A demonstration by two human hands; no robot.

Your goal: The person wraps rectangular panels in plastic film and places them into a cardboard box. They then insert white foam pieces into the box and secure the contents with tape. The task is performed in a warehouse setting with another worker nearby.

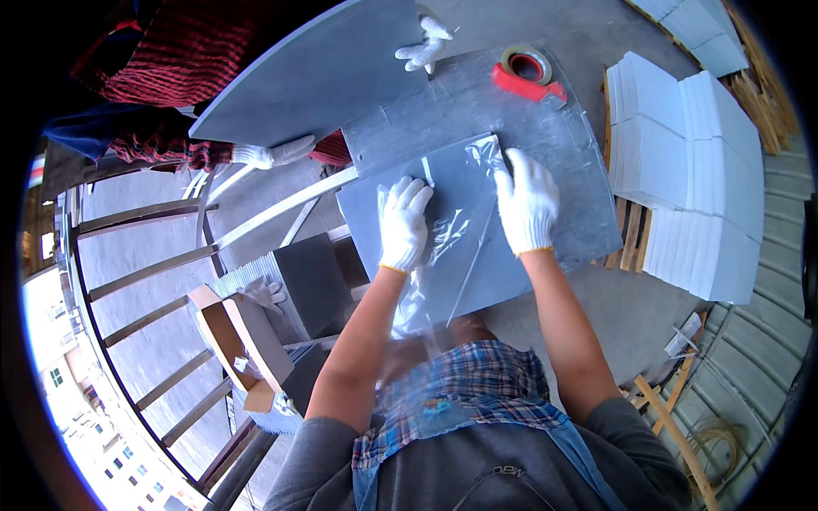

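A smooth grey panel (481,285) lies on the work table in front of me, with clear, shiny plastic film (447,230) across it. My left hand (404,223), in a white knit glove, rests flat on the film with its fingers a little apart. Over at the panel's right side, my gloved right hand (528,203) has its fingers bent at the film's crumpled upper corner and appears to pinch it. Its fingertips are partly hidden. Creases and bright reflections run through the film between both hands, and a loose part hangs past the near edge.
Across the table (571,183), a co-worker's gloved hands (426,44) hold up a large grey panel (315,81). A red tape dispenser (528,78) lies at the far right. White stacked sheets (682,162) stand on pallets. At left are an open cardboard box (243,341) and metal railing (153,277).
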